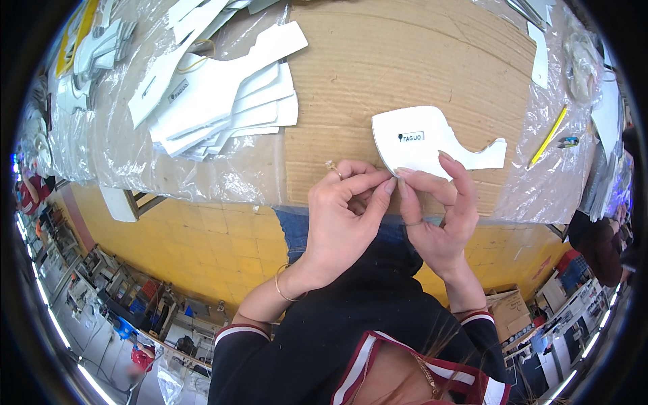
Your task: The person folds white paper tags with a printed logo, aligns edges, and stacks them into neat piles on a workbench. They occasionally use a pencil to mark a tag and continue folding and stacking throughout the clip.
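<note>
Head camera looks steeply down (close) at the cardboard-topped table [405, 61].

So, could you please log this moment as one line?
left hand: pinching white piece edge | right hand: same | surface: cardboard

Both hands pinch the near edge of a white cut-out piece [425, 140] lying on a cardboard-covered table [405, 61]: left hand [344, 209] and right hand [439, 212] meet fingertip to fingertip. Left of the piece lies a stack of white cut-outs [223, 101]; right of it, a yellow pencil [548, 136].
</note>
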The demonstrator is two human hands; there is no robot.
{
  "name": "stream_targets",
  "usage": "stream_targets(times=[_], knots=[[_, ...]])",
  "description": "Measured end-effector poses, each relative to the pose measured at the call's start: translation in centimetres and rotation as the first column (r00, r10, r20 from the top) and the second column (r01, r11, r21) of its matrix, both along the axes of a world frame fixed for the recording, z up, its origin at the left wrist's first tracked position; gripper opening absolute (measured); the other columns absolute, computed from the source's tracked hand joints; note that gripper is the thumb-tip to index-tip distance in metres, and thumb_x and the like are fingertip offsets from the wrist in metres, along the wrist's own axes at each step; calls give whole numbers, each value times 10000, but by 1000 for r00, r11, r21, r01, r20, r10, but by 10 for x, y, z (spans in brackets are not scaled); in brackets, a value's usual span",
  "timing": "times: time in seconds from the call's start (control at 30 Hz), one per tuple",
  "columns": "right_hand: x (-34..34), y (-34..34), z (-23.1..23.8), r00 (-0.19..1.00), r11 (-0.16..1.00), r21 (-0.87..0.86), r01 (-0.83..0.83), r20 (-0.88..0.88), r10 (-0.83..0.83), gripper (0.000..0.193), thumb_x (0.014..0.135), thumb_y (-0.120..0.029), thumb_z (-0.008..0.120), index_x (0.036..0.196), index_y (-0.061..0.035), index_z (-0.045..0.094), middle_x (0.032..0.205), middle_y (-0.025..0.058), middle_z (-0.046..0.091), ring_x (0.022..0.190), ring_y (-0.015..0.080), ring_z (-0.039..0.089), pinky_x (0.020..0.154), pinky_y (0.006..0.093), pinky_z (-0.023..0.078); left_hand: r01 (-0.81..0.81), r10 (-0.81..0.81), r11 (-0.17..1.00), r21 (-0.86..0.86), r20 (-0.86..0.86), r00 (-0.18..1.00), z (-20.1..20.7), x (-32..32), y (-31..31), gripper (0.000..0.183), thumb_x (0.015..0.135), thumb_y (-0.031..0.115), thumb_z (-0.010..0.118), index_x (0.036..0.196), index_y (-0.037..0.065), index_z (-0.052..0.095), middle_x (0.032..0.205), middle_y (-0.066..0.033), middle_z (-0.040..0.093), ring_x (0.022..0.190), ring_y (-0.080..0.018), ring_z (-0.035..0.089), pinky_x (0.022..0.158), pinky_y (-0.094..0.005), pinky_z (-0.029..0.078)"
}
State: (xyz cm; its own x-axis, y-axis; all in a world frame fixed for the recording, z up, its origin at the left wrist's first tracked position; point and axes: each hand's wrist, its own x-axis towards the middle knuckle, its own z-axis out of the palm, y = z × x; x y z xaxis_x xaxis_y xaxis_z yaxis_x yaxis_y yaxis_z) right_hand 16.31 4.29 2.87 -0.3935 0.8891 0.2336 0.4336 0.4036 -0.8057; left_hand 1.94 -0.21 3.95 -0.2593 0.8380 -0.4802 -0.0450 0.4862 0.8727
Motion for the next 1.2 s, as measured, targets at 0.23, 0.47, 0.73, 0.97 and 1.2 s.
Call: stream_targets(times=[0.23, 0.47, 0.73, 0.97, 1.2], knots=[[-2, -3, -1, 996, 999, 28, 36, 77, -38, 505, 806, 28, 737, 1236, 17, 473, 907, 93, 732, 865, 229, 722, 809, 324, 543, 17, -4, 996, 84, -156, 988, 2, 6, 4, 105, 866, -21, 676, 961, -42, 715, 882, -49, 599, 695, -52, 571, 541, -185, 444], [-1, -9, -10, 997, 996, -46, 80, 10, -79, 432, 821, 34, 725, 1137, -30, 437, 919, 78, 711, 889, 176, 675, 861, 317, 499, -31, 55, 990, 141, -171, 984, -9, 7, 5, 56, 825, -30, 687, 874, -56, 686, 830, -51, 578, 593, -62, 547, 497, -207, 436], [11, -8, -11, 830, 862, -440, 251, -360, -426, 482, 894, 65, 612, 1223, -104, 304, 945, 124, 667, 879, 142, 638, 847, 272, 484, -6, 15, 999, 53, -175, 984, -5, -6, 3, 29, 837, -28, 681, 855, -51, 675, 890, -31, 580, 629, -15, 510, 494, -170, 390], [7, -14, -9, 893, 938, -267, 221, -330, -305, 486, 864, 89, 628, 1203, -86, 325, 955, 142, 656, 924, 189, 665, 883, 300, 500, 213, 30, 940, 268, -683, 730, 0, -16, 8, 238, 744, 11, 713, 978, 46, 692, 1065, -104, 600, 854, -215, 614, 690, -309, 502], [-3, -14, -22, 1000, 975, 218, -30, 6, 29, 319, 851, -61, 727, 1083, -54, 509, 1037, 167, 680, 999, 335, 687, 810, 402, 575, 627, -181, 772, 103, -910, 372, -25, -30, 7, 155, 778, 88, 668, 930, 104, 696, 1377, -120, 537, 1322, -291, 461, 1060, -445, 332]])
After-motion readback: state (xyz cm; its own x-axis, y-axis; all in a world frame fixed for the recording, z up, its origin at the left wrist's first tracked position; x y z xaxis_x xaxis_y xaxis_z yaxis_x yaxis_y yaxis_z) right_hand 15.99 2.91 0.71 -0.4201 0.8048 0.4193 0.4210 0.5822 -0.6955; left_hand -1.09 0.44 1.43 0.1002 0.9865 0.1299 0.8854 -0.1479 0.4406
